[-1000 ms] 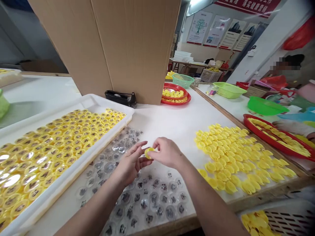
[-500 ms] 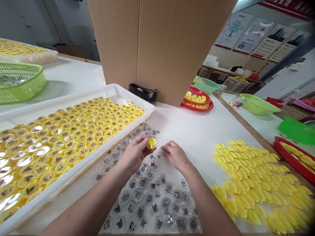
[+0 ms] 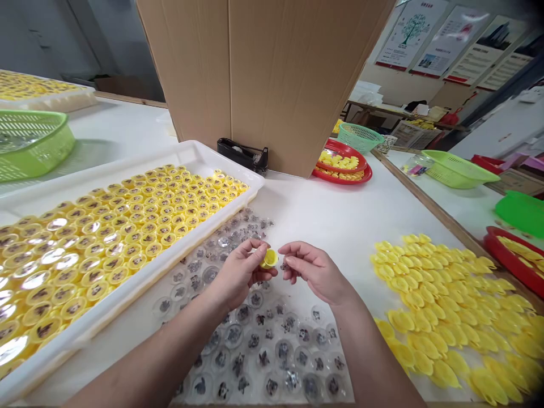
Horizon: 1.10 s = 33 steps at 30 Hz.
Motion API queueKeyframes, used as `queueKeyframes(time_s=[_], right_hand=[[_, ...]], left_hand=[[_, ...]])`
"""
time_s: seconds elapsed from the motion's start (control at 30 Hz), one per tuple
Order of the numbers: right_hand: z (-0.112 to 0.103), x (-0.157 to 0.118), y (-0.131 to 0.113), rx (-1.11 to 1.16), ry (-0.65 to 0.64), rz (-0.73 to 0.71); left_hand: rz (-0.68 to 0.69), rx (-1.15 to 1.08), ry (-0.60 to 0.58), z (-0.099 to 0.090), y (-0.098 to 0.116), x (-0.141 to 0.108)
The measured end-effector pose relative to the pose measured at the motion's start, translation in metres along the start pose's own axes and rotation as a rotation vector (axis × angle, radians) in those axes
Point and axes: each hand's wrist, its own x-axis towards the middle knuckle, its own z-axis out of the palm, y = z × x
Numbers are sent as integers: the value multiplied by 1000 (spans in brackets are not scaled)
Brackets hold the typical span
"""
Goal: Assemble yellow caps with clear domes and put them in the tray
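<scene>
The left hand (image 3: 238, 273) grips a small round yellow plastic cap (image 3: 269, 259). The right hand (image 3: 313, 272) is half open just beside it, seemingly empty, above thin clear plastic domes (image 3: 233, 335).

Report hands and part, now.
Left hand holding yellow plastic cap. Right hand beside it, not touching. Clear plastic domes spread beneath both.

A black tape dispenser (image 3: 242, 156) sits against a cardboard box (image 3: 267, 73)

Yellow plastic cap (image 3: 269, 259) between the hands (image 3: 240, 273)
</scene>
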Motion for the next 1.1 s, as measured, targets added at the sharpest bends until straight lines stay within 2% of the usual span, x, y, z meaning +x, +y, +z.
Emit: queueKeyframes(time_s=[0.1, 0.37, 0.53, 0.6, 0.7, 0.83, 1.0, 1.1], right_hand=[[3, -1, -2, 126, -44, 4], [12, 4, 5, 197, 64, -5], [13, 3, 0, -97, 125, -165], [8, 0, -4, -198, 81, -236], [-1, -6, -13, -284, -12, -231], [-4, -14, -23, -416, -44, -206], [-1, -17, -29, -581, -31, -396], [-1, -16, -29, -597, 2, -414]], left_hand=[[-33, -10, -40, 2, -3, -1], [-104, -63, -129, 7, 1, -4], [-153, -126, -91, 6, 2, -3], [-182, -168, -69, 6, 1, -4], [-228, -191, -70, 7, 0, -5], [-276, -190, -144, 6, -3, -5], [-279, -213, -248, 3, -8, -3], [-272, -219, -259, 1, -10, -2]])
